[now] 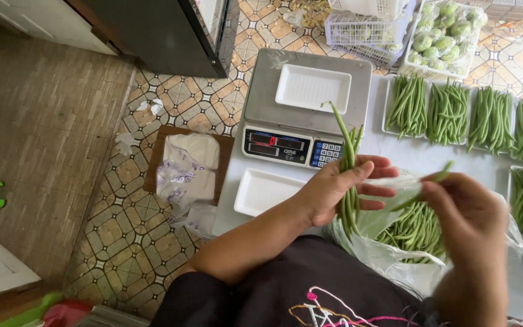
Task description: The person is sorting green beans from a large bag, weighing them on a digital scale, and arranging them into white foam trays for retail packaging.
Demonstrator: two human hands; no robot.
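The left hand clasps a small upright bundle of long green beans; the right hand pinches one more green bean above the clear plastic bag of beans. Best to align the tips before adding it, then use the white foam tray on the grey digital scale beyond.

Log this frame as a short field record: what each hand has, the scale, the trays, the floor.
left hand: left hand grips a bunch of green beans, upright
right hand: right hand pinches a single bean
bag: plastic bag of beans below both hands
scale: digital scale with an empty white tray on it
filled trays: bean trays in a row at right
floor: patterned tiles
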